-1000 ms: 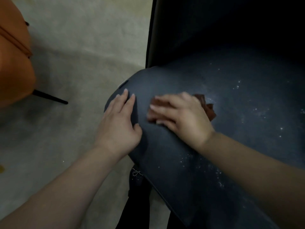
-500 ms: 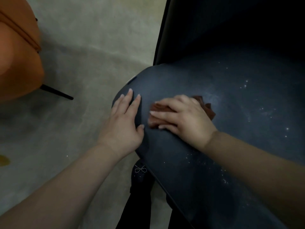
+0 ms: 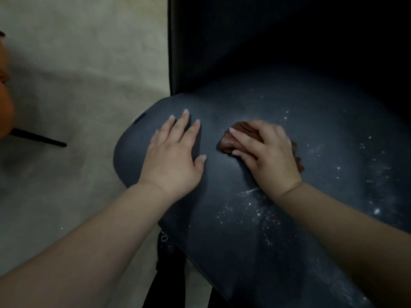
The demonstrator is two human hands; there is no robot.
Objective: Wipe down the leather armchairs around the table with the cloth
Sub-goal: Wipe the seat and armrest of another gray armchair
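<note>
The armchair seat (image 3: 255, 218) under both hands is dark slate blue, flecked with white specks to the right of and below the right hand (image 3: 269, 156). The cloth (image 3: 240, 138) beneath that hand is reddish brown. Left of the left hand (image 3: 173, 156), the floor (image 3: 77, 85) is pale grey-beige, with an orange chair (image 3: 4, 103) at the edge.

no readable text, labels or numbers

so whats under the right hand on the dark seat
A brown cloth, pressed flat on the dark seat by the right hand. Its edges poke out at the fingertips and behind; the middle is covered.
</note>
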